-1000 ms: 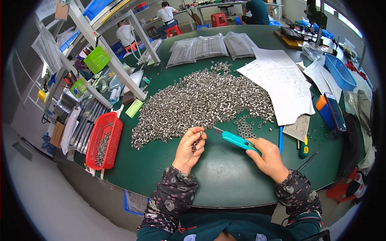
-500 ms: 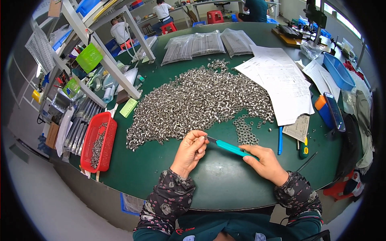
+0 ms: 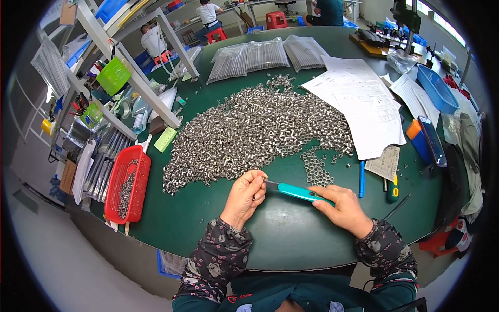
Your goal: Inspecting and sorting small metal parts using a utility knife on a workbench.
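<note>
My right hand (image 3: 342, 206) is closed round the teal handle of a utility knife (image 3: 298, 192). The knife's blade points left, and its tip meets the fingertips of my left hand (image 3: 245, 195). Those fingers pinch a small metal ring, mostly hidden by the thumb and forefinger. Beyond my hands spreads a large heap of small shiny metal rings (image 3: 249, 130). A flat patch of rings (image 3: 318, 169) stands on end just past my right hand, their round openings facing up.
At the left edge, a red plastic basket (image 3: 144, 179) holds more metal pieces. Paper sheets (image 3: 366, 114) overlap the heap's right side. Farther right lie a blue pen (image 3: 362, 179), a green-and-yellow handle (image 3: 393, 191) and a phone (image 3: 432, 143). Bagged rods (image 3: 267, 54) lie at the back.
The knife has shifted very slightly left, its blade closer into the left fingertips. Both hands otherwise stay in nearly the same place, each keeping its grip.
</note>
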Tool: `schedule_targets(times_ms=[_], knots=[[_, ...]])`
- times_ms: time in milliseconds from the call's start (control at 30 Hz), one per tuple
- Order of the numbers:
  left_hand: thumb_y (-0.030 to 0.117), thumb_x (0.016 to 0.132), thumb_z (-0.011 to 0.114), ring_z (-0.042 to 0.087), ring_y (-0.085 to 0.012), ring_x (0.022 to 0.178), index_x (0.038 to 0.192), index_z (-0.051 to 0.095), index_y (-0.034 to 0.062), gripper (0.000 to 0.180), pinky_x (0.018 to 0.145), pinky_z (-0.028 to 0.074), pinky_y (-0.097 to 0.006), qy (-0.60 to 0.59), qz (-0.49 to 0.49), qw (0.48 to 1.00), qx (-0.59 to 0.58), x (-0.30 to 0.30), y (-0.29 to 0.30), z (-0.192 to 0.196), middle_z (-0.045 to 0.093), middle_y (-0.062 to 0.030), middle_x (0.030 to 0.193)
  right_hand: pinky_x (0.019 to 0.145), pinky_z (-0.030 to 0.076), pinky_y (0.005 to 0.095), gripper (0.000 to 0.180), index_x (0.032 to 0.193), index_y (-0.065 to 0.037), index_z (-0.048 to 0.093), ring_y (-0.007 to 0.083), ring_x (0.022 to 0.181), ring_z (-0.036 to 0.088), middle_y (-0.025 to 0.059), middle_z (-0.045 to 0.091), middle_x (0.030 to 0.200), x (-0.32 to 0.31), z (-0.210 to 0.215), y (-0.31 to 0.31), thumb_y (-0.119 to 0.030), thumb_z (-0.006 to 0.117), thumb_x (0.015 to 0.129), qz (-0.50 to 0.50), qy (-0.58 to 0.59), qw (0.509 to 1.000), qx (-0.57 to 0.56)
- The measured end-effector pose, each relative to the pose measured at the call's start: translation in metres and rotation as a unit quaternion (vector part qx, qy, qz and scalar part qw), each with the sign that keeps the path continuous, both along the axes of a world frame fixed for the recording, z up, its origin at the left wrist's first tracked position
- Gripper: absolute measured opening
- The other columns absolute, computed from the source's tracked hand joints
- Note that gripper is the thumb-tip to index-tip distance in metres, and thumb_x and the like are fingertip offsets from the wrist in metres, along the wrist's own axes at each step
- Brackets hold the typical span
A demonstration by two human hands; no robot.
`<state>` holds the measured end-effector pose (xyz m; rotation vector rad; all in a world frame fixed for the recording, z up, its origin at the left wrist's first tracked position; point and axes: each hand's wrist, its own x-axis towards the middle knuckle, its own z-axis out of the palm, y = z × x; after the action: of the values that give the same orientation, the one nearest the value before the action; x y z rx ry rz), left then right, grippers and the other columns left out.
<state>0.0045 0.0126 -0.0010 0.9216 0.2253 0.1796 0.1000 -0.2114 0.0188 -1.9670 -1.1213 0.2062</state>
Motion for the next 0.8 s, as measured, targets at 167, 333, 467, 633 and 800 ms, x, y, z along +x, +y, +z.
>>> schedule_targets(times_ms=[167,333,467,633,800], knots=[[0.014,0.087,0.049,0.035,-0.0025,0.048,0.090,0.052,0.0033,0.011,0.035,0.024,-0.014,0.008,0.006,1.000,0.013,-0.0006,-0.0009,0.0005,0.044,0.0013,0.064,0.055,0.043,0.0354,0.028,0.102,-0.009,0.059,0.0271,0.062,0.054,0.0104,0.053,0.069,-0.0048,0.0070,0.0006,-0.021,0.058,0.076,-0.026,-0.043,0.999,-0.005],[0.016,0.088,0.048,0.033,-0.0022,0.045,0.086,0.052,0.0030,0.013,0.035,0.023,-0.014,0.019,0.020,0.999,0.043,-0.0003,-0.0024,0.0019,0.043,0.0020,0.060,0.053,0.042,0.0354,0.031,0.102,-0.009,0.058,0.0267,0.059,0.052,0.0098,0.051,0.067,-0.0062,0.0075,0.0010,-0.020,0.061,0.074,-0.042,-0.096,0.995,-0.007],[0.017,0.088,0.048,0.034,-0.0020,0.044,0.083,0.053,0.0036,0.014,0.034,0.023,-0.014,0.032,0.028,0.998,0.051,-0.0007,-0.0036,0.0036,0.043,0.0021,0.060,0.050,0.041,0.0343,0.030,0.102,-0.011,0.058,0.0227,0.060,0.052,0.0060,0.047,0.064,-0.0060,0.0072,0.0013,-0.021,0.061,0.074,-0.047,-0.156,0.987,-0.007],[0.017,0.088,0.048,0.034,-0.0016,0.045,0.082,0.053,0.0047,0.015,0.035,0.023,-0.014,0.049,0.032,0.995,0.075,-0.0005,-0.0037,0.0031,0.045,0.0018,0.061,0.049,0.041,0.0337,0.032,0.102,-0.011,0.058,0.0220,0.060,0.052,0.0056,0.047,0.064,-0.0060,0.0074,0.0009,-0.019,0.063,0.071,-0.050,-0.181,0.982,-0.005],[0.018,0.088,0.048,0.034,-0.0017,0.045,0.081,0.053,0.0054,0.015,0.036,0.024,-0.014,0.054,0.033,0.995,0.073,-0.0014,-0.0029,0.0020,0.045,0.0016,0.062,0.049,0.041,0.0328,0.033,0.101,-0.011,0.058,0.0215,0.060,0.051,0.0055,0.046,0.064,-0.0063,0.0092,0.0017,-0.018,0.064,0.070,-0.048,-0.203,0.978,-0.002]])
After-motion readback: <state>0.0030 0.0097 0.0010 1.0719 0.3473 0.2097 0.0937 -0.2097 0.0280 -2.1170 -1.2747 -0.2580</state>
